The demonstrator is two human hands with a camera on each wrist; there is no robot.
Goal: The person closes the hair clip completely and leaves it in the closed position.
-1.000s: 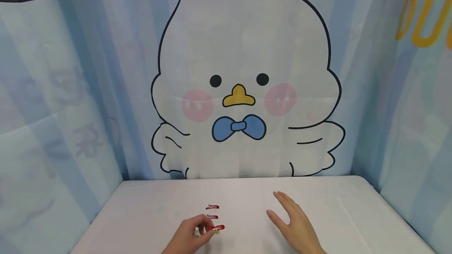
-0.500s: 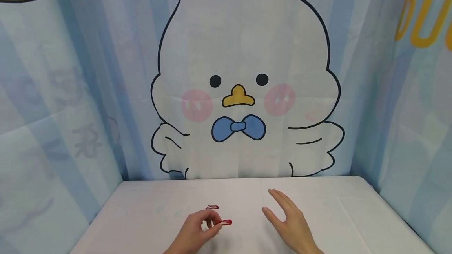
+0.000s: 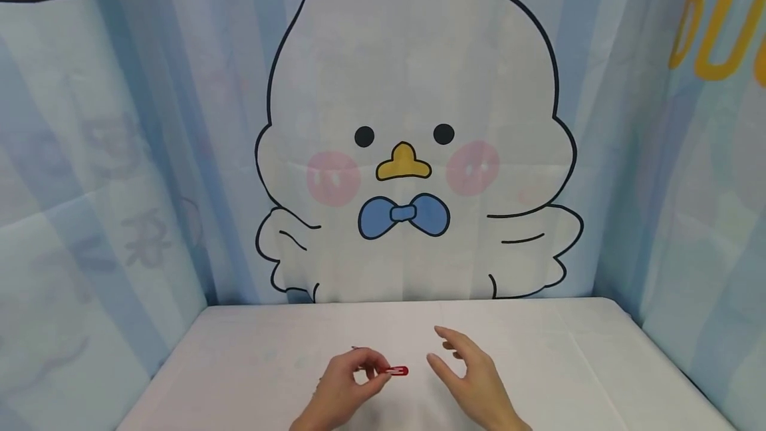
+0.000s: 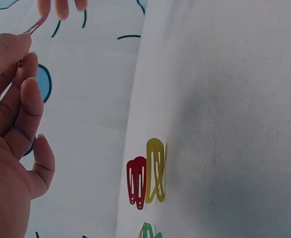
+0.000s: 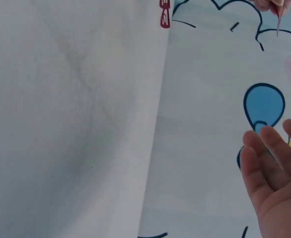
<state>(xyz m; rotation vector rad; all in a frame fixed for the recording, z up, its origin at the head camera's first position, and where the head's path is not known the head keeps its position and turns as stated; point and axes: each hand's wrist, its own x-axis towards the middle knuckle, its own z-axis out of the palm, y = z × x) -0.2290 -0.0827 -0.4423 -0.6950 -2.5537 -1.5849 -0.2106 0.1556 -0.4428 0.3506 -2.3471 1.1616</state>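
Between the thumb and index finger of my left hand (image 3: 353,381) is a red snap hair clip (image 3: 397,370), held above the table with its rounded end pointing right. My right hand (image 3: 469,374) hovers to its right, fingers extended and thumb spread, a short gap from the clip in the head view. More hair clips lie on the table in the left wrist view: two red clips (image 4: 137,181), a yellow clip (image 4: 155,171) beside them, and part of a green clip (image 4: 148,231) at the lower edge. In the head view my left hand mostly hides them.
A white cloth covers the table (image 3: 568,364). Behind its far edge hangs a curtain (image 3: 413,265) printed with a duck, and striped blue curtains (image 3: 706,231) close off both sides.
My left hand has lifted the red hair clip and carried it right and slightly away from me. My right hand has moved left, narrowing the distance between the hands.
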